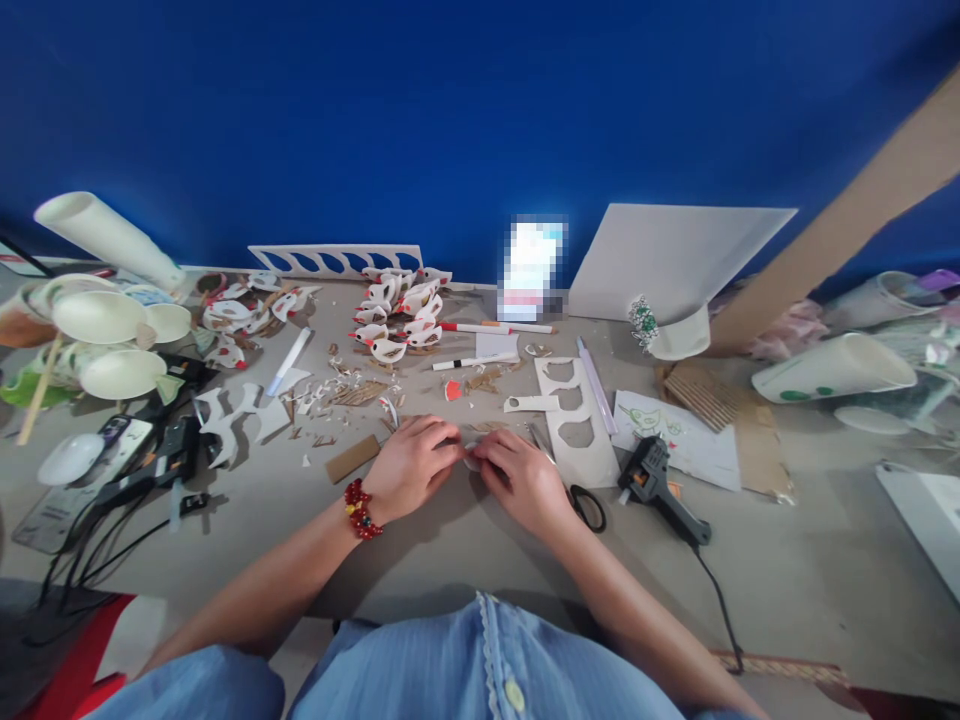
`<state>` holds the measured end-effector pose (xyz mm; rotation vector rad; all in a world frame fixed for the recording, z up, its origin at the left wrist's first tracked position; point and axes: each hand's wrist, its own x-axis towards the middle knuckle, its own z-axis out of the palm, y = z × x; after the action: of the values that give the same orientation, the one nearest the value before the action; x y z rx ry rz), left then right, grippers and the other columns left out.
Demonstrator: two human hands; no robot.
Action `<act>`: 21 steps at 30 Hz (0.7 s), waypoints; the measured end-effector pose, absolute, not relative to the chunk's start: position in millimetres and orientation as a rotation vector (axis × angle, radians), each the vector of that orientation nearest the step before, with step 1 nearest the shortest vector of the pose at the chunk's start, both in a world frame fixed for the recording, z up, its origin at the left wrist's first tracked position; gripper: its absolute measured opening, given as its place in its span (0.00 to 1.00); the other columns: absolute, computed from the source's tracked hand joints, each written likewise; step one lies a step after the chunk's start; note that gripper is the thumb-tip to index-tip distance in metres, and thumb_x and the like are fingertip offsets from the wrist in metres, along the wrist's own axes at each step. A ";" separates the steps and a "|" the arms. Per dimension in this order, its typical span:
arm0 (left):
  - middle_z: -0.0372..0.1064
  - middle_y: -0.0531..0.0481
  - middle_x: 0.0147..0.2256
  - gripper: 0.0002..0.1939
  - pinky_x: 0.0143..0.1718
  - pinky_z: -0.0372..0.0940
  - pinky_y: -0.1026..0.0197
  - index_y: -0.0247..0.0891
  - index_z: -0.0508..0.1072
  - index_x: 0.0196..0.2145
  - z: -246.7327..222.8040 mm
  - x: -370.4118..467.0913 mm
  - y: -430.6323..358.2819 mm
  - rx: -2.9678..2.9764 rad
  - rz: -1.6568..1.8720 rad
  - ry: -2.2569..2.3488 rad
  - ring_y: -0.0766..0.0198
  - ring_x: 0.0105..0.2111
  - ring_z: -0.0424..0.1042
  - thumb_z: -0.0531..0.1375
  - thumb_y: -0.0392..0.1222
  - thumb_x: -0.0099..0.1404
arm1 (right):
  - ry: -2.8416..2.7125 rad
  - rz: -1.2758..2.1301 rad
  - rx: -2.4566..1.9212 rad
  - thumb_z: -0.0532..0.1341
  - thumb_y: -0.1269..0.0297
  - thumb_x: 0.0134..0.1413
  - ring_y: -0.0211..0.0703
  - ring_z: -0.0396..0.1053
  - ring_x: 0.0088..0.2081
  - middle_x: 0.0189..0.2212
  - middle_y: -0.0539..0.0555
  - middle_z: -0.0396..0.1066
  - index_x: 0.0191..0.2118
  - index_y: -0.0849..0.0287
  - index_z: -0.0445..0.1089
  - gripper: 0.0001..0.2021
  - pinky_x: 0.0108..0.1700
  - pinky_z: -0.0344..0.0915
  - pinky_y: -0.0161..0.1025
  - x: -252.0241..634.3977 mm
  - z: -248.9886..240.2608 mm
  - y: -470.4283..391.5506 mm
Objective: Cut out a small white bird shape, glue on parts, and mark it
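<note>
Shirt: nearest to us, blue cloth (510, 660) with a button and a lace-edged front.
Bracelet: red beads (363, 510) circle our left wrist.
Left hand: our left hand (412, 460) has its fingers bent and fingertips closed on the small pale piece (472, 459).
Right hand: our right hand (525, 480) pinches the same piece from the other side, with no gap we can make out.
Piece: low over the table (450, 560), between our fingertips, which hide most of it; we cannot tell its full shape.
Scissors: black-handled scissors (587, 508) lie just beside our right hand.
Glue gun: to the right of them, the glue gun (656, 485) rests on its side, cord towards us.
Cardboard: a brown strip (352, 459) lies near our left hand.
Cut-out sheet: white, with holes (585, 450), beyond the scissors.
Shavings: brown and white scraps (360, 388) are strewn beyond our left hand.
Birds: white bird shapes with red beaks (388, 350) cluster farther back.
Wall: blue (450, 120), behind everything.
</note>
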<state>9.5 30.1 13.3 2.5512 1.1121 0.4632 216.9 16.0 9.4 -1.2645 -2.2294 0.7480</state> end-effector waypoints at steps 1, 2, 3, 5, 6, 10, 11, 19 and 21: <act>0.70 0.47 0.42 0.12 0.45 0.63 0.54 0.42 0.75 0.41 12.9 9.6 30.2 2.557 0.461 1.110 0.57 0.44 0.66 0.56 0.32 0.64 | -2.230 0.747 -1.263 0.55 0.76 0.55 0.45 0.69 0.38 0.35 0.55 0.70 0.38 0.56 0.71 0.11 0.41 0.65 0.40 216.8 9.4 16.1; 0.70 0.47 0.42 0.12 0.45 0.63 0.54 0.42 0.75 0.41 12.6 9.6 30.3 2.562 0.459 1.108 0.57 0.44 0.66 0.56 0.32 0.64 | -2.229 0.746 -1.263 0.55 0.76 0.56 0.45 0.69 0.38 0.35 0.55 0.70 0.38 0.56 0.71 0.11 0.41 0.65 0.40 216.7 9.3 16.2; 0.70 0.47 0.42 0.12 0.45 0.63 0.55 0.42 0.75 0.41 12.5 9.7 30.3 2.567 0.453 1.105 0.57 0.44 0.66 0.55 0.33 0.64 | -2.229 0.744 -1.261 0.55 0.76 0.56 0.45 0.69 0.38 0.35 0.55 0.70 0.38 0.56 0.72 0.11 0.41 0.65 0.40 216.7 9.0 16.3; 0.70 0.47 0.42 0.12 0.44 0.63 0.55 0.42 0.76 0.41 12.7 10.0 30.4 2.575 0.452 1.104 0.57 0.44 0.66 0.55 0.33 0.65 | -2.224 0.744 -1.258 0.55 0.76 0.55 0.45 0.69 0.38 0.35 0.55 0.71 0.38 0.55 0.72 0.11 0.41 0.65 0.40 217.1 8.3 16.1; 0.70 0.47 0.42 0.12 0.44 0.63 0.55 0.42 0.76 0.41 12.8 10.1 30.3 2.578 0.455 1.105 0.57 0.44 0.66 0.55 0.33 0.65 | -2.220 0.747 -1.255 0.55 0.76 0.55 0.45 0.69 0.38 0.36 0.55 0.71 0.38 0.55 0.72 0.11 0.41 0.66 0.40 217.4 8.1 15.9; 0.70 0.47 0.42 0.12 0.45 0.63 0.54 0.43 0.75 0.41 12.5 10.2 29.5 2.587 0.496 1.107 0.57 0.44 0.66 0.56 0.33 0.64 | -2.200 0.768 -1.243 0.55 0.76 0.56 0.46 0.69 0.39 0.36 0.55 0.71 0.39 0.56 0.71 0.11 0.42 0.66 0.40 218.6 8.4 15.5; 0.70 0.47 0.42 0.11 0.45 0.62 0.54 0.43 0.76 0.41 12.3 10.2 29.3 2.592 0.499 1.103 0.57 0.44 0.66 0.56 0.32 0.64 | -2.202 0.770 -1.241 0.55 0.76 0.56 0.46 0.69 0.39 0.36 0.55 0.71 0.39 0.56 0.71 0.11 0.42 0.66 0.40 218.6 8.6 15.6; 0.70 0.47 0.42 0.11 0.44 0.62 0.54 0.43 0.76 0.40 14.1 11.0 29.1 2.617 0.458 1.111 0.57 0.44 0.65 0.55 0.35 0.66 | -2.220 0.753 -1.259 0.55 0.77 0.54 0.45 0.69 0.39 0.36 0.55 0.71 0.36 0.56 0.71 0.10 0.42 0.66 0.40 217.8 8.7 16.1; 0.70 0.47 0.42 0.11 0.44 0.62 0.55 0.43 0.76 0.40 14.7 11.0 29.3 2.615 0.468 1.109 0.57 0.44 0.65 0.55 0.34 0.66 | -2.209 0.757 -1.247 0.55 0.76 0.54 0.45 0.69 0.39 0.36 0.55 0.71 0.37 0.55 0.71 0.11 0.42 0.66 0.40 218.3 8.6 15.7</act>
<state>11.0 29.3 14.7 2.6149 1.1089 0.4685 218.3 15.7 8.6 -1.2470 -2.2087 0.7565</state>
